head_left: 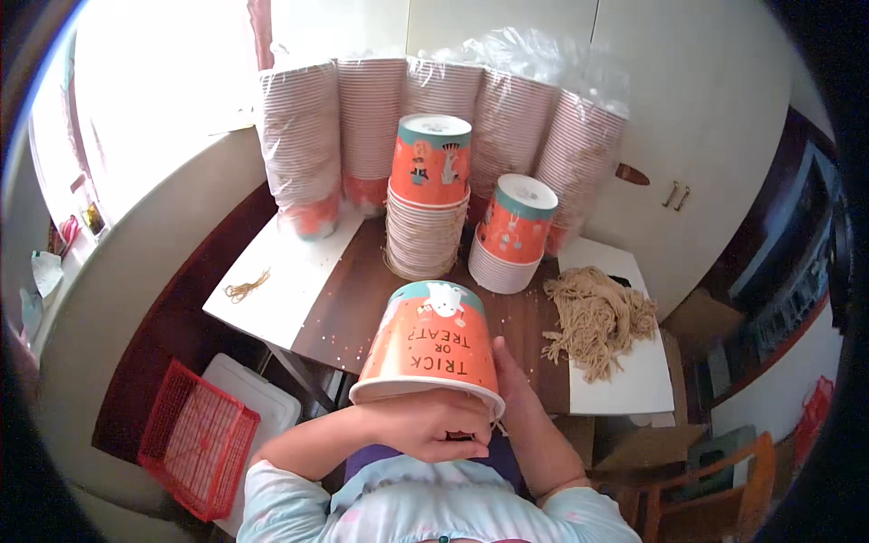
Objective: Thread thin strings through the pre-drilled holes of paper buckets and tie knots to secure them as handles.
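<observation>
An orange paper bucket with a teal base band and a white ghost figure is tilted in front of me, its open rim toward my body. My left hand is at the rim with its fingers curled. What they grip is hidden. My right hand presses against the bucket's right side and holds it, its fingers partly hidden. Pale cord ends show by the rim between both hands. Beyond the bucket, a tall stack of upside-down buckets with cords round the rims stands beside a shorter stack.
Several tall, plastic-wrapped bucket stacks line the back of the table. A heap of beige cords lies at right, a small bunch of cords at left. A red plastic basket sits low left; a wooden chair stands low right.
</observation>
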A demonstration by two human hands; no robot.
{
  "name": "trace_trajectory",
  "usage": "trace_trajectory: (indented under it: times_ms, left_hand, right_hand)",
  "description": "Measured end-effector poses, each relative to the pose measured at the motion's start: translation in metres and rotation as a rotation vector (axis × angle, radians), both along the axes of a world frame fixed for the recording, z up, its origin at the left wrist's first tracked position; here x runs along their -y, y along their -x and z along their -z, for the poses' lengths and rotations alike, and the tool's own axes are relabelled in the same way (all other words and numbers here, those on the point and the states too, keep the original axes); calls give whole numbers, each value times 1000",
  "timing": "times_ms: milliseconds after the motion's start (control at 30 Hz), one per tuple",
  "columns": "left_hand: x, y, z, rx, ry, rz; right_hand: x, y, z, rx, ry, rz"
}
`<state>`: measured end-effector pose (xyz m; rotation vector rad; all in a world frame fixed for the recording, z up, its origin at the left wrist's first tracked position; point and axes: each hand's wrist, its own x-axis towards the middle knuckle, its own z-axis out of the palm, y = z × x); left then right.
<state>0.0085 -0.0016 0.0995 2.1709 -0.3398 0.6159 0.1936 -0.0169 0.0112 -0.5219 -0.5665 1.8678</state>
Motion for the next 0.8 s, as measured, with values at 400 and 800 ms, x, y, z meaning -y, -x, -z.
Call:
trace_trajectory:
  times_ms: [400,800]
  left_hand:
    - [-78,6,-27,417,-592,-925]
    - [-201,-8,-11,325,-612,-1335]
  right_hand:
    - [-114,-35,-160,554,-1024,762]
    - [-282,-66,-221,1328,-1207,858]
